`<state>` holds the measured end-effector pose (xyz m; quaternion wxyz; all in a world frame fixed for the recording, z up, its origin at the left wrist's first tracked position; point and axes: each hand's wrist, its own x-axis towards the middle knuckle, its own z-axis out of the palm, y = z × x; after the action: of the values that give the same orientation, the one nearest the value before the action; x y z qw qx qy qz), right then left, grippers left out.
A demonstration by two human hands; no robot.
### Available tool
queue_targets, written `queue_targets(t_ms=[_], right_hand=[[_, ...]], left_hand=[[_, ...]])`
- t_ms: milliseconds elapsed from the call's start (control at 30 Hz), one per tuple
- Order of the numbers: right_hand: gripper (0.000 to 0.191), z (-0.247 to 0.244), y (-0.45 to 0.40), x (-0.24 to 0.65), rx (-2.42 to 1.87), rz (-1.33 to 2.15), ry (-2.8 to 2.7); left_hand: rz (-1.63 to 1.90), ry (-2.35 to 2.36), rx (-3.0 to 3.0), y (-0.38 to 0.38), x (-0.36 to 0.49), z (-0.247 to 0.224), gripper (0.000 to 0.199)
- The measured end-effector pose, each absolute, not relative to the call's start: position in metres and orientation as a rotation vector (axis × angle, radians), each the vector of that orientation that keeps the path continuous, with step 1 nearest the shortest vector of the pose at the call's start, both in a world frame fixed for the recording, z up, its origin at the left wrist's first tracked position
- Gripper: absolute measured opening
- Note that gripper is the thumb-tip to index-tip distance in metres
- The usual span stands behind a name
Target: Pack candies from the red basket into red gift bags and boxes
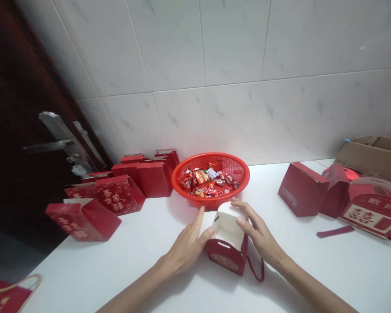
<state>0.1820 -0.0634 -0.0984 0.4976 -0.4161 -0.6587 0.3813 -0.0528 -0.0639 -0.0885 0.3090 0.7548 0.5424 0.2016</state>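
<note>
A small red paper gift box [227, 257] stands on the white table with its top open and its white inside showing. My left hand [189, 241] grips the box's left flap, with the thumb at the inner edge. On the other side, my right hand [260, 234] has its thumb and fingers on the right and far flaps. A red cord [256, 270] hangs from the box onto the table at its right. Just behind the box sits a red plastic basket [211, 203] filled with wrapped sweets [211, 180].
Several red boxes [117, 193] stand in a group at left, near a dark door [16, 130]. More red boxes [303, 191], a dark red strip [335, 231] and a cardboard carton [371, 154] are at right. A red bag [9, 295] shows at bottom left. Tiled wall [234, 117] behind.
</note>
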Motion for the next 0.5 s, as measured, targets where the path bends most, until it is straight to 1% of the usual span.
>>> queue_targets(t_ms=[133,200,267,367,500], right_hand=[[0.053,-0.099,-0.062,0.186,-0.987,0.922,-1.586],[0.051,-0.099,-0.062,0.188,-0.972,0.92,-1.587],[0.049,-0.099,-0.063,0.19,-0.955,0.902,-1.577],[0.047,-0.099,-0.062,0.191,-0.937,0.894,-1.531],[0.046,-0.103,-0.057,0.192,-0.864,0.899,-1.446]], left_hand=[[0.463,1.369,2.055,-0.06,-0.057,-0.086,0.104],[0.433,1.379,2.087,-0.058,-0.062,-0.075,0.102],[0.456,1.43,2.088,-0.056,-0.065,-0.06,0.089],[0.596,1.553,2.095,-0.048,-0.068,-0.033,0.065],[0.764,1.537,2.235,-0.011,-0.069,0.0,0.049]])
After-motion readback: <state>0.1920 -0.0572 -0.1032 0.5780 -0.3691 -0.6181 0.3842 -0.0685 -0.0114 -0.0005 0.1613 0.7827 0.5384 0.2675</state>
